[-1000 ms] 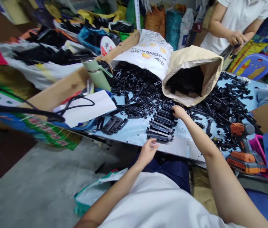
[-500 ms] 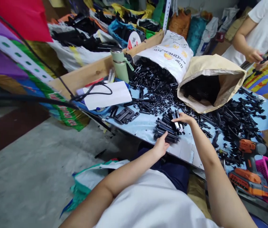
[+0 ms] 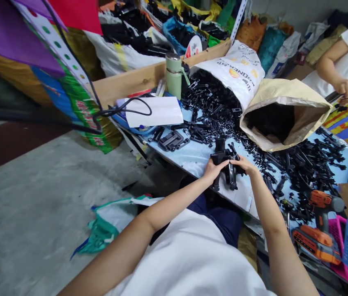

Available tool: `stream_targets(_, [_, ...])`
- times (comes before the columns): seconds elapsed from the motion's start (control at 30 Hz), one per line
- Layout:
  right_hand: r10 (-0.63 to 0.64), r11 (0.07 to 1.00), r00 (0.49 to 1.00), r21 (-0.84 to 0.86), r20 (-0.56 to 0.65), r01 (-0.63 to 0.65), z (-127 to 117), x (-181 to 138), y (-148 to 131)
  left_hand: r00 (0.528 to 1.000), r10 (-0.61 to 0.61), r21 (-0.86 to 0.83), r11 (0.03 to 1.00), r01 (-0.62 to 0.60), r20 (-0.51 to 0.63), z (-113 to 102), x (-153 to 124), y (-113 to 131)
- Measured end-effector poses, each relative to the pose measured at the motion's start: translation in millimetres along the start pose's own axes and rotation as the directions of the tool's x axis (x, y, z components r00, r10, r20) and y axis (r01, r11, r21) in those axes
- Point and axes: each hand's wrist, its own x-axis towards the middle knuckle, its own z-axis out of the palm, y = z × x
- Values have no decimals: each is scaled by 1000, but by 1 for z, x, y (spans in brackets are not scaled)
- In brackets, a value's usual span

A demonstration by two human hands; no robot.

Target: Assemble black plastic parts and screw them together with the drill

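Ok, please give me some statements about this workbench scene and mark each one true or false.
1. Both the left hand and the right hand grip a bundle of black plastic parts. True.
2. The green flask lies on its side. False: it stands upright.
3. The brown paper sack lies with its mouth open. True.
4. The right hand holds the orange cordless drill. False: it lies untouched, off to the right.

A tan paper sack (image 3: 287, 92) lies on the pale blue tabletop (image 3: 192, 159), at two o'clock from the black plastic bundle (image 3: 222, 151); the orange cordless drill (image 3: 314, 239) is at four.
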Motion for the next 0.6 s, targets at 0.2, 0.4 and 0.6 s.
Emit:
stream_targets(0.2, [3,993,999,118,52,-9,-3,-13,23,953,112,-102,991,-86,282,2,-7,9])
stream_targets(0.4, [-88,996,995,-5,39,89,12,-22,41,879,334,-68,941,-332,341,-5,-33,14])
stream_targets(0.6, [-359,929,918,156,168,335,48,-24,19,839,513,43,848,-528,183,-47,-68,27])
